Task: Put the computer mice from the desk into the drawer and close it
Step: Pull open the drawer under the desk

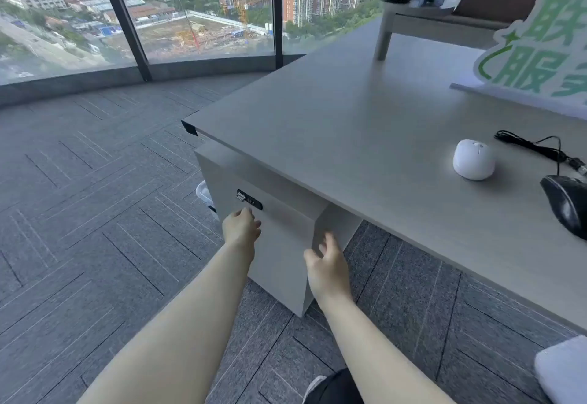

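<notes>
We stretch both bare forearms forward and downward, almost parallel. Our left hand [241, 227] is loosely curled, knuckles up, with the fingertips turned away from us. Our right hand [327, 263] is lower and nearer, half open, the fingers spread and the thumb pointing left.

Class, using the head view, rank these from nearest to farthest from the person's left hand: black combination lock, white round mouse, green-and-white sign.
1. Black combination lock, just above the left hand.
2. White round mouse, on the desktop, right.
3. Green-and-white sign, far right rear.
</notes>
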`<action>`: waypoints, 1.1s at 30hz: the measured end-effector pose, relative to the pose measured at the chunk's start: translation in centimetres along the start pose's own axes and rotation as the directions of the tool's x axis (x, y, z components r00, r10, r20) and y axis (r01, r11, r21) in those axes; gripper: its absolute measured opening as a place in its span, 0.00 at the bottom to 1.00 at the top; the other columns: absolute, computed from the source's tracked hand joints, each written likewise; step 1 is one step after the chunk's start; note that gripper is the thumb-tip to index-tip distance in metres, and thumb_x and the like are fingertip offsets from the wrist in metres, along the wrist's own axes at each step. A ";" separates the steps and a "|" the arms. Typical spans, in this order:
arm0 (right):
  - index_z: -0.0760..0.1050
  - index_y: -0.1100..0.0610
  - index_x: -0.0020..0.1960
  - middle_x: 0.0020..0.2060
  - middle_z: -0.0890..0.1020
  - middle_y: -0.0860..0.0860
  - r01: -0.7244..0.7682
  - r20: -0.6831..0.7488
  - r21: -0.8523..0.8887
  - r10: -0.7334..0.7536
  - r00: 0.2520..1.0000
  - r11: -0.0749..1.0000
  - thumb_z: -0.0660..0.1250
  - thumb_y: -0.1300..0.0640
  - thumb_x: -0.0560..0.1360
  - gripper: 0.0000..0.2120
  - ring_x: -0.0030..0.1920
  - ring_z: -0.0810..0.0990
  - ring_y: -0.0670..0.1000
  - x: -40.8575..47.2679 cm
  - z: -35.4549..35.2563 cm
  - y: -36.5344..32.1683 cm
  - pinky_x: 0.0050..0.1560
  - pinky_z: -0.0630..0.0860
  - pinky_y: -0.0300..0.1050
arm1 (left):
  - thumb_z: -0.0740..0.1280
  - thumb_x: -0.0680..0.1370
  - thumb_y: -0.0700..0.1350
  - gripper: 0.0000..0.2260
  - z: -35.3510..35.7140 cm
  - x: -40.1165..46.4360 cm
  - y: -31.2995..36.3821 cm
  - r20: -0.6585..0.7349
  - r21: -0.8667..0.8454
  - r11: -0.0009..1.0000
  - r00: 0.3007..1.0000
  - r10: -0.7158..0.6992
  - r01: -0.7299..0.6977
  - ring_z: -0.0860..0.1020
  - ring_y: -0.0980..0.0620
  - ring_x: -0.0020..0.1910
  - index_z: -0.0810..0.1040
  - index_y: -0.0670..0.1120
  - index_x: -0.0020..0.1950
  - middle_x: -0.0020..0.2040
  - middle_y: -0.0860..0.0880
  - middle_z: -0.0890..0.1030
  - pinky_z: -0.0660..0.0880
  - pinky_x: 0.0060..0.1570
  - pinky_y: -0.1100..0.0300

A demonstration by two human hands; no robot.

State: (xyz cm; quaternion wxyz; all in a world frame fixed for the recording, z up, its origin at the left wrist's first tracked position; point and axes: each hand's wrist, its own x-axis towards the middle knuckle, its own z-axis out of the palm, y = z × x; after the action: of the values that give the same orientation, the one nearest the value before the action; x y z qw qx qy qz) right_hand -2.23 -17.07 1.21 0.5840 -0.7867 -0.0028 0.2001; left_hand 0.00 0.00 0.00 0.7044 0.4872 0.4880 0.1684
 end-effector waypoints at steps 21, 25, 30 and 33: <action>0.74 0.55 0.65 0.58 0.81 0.49 0.117 -0.120 -0.073 -0.125 0.985 0.990 0.65 0.54 0.77 0.17 0.59 0.80 0.47 0.0 2.1 1.6 0.57 0.78 0.42 | 0.61 0.78 0.40 0.05 -2.1 6.1 0.5 -0.033 -0.043 0.997 0.997 -0.063 0.062 0.76 0.44 0.54 0.74 0.40 0.50 0.49 0.43 0.75 0.81 0.45 0.44; 0.77 0.49 0.51 0.43 0.83 0.41 0.175 -0.064 -0.132 -0.185 0.981 0.976 0.67 0.46 0.76 0.08 0.45 0.80 0.37 -2.7 1.9 1.9 0.39 0.72 0.25 | 0.61 0.80 0.42 0.11 -6.3 4.0 -0.8 -0.031 -0.072 0.996 0.998 -0.057 0.054 0.76 0.45 0.54 0.74 0.39 0.59 0.48 0.45 0.75 0.81 0.43 0.46; 0.80 0.51 0.45 0.39 0.84 0.45 0.220 0.114 -0.200 -0.200 0.973 0.955 0.69 0.43 0.75 0.12 0.41 0.81 0.44 -5.9 2.8 2.7 0.37 0.74 0.34 | 0.60 0.81 0.41 0.06 -11.9 0.9 -1.7 -0.087 -0.129 0.990 0.994 -0.060 0.049 0.77 0.45 0.54 0.74 0.40 0.54 0.50 0.45 0.76 0.80 0.41 0.49; 0.81 0.53 0.42 0.33 0.82 0.45 0.237 0.251 -0.194 -0.185 0.950 0.952 0.71 0.44 0.73 0.12 0.35 0.78 0.44 -8.0 3.8 2.9 0.34 0.73 0.37 | 0.60 0.81 0.41 0.04 -15.3 -1.0 -2.2 -0.121 -0.156 0.987 0.990 -0.066 0.047 0.77 0.45 0.55 0.72 0.42 0.50 0.53 0.43 0.76 0.80 0.43 0.48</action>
State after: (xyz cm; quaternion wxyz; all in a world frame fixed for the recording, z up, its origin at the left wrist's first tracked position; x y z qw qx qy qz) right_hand -11.47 -16.43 0.11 0.5065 -0.8135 -0.1772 0.2243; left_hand -14.03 6.19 -2.09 0.7120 0.4059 0.5308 0.2157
